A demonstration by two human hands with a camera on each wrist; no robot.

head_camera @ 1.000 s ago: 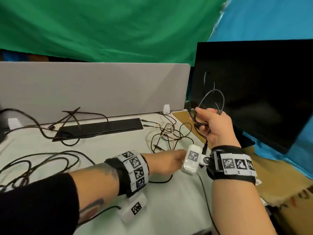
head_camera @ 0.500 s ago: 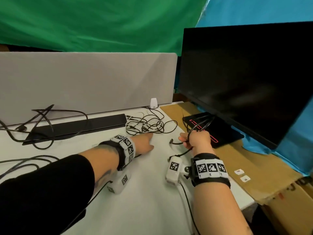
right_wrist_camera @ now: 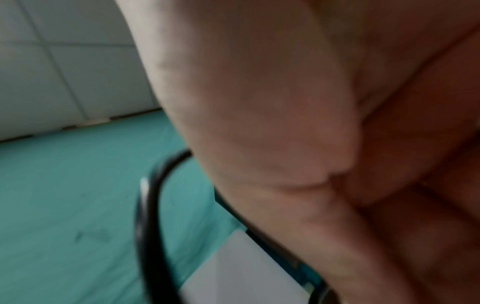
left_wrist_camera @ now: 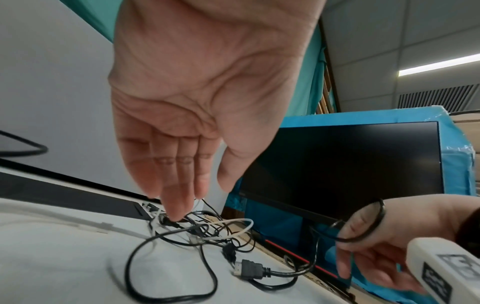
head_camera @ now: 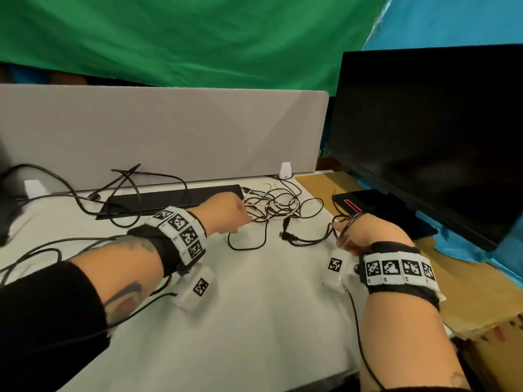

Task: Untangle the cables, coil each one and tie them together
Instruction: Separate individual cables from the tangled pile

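A tangle of thin black and white cables (head_camera: 273, 205) (left_wrist_camera: 207, 230) lies on the white table (head_camera: 254, 306) near its far right. My left hand (head_camera: 237, 219) (left_wrist_camera: 197, 201) reaches into it with straight fingers, the fingertips (left_wrist_camera: 176, 214) touching a black strand and the thumb apart. My right hand (head_camera: 368, 236) (left_wrist_camera: 384, 242) sits at the table's right edge and grips a coiled black cable (head_camera: 349, 222) (left_wrist_camera: 376, 224) (right_wrist_camera: 148, 226) looped around it. That cable's free end runs across the table to an HDMI-type plug (head_camera: 285, 235) (left_wrist_camera: 249, 269). The right wrist view is blurred and mostly palm.
A flat black bar (head_camera: 169, 198) lies along the grey divider panel (head_camera: 158, 131). The dark monitor (head_camera: 430, 131) and its base (head_camera: 368, 205) stand on brown cardboard (head_camera: 467, 292) at the right. More black cables (head_camera: 42, 250) trail at the left.
My right hand came down from in front of the monitor to the table edge, still holding the coil. My left hand moved forward into the tangle.
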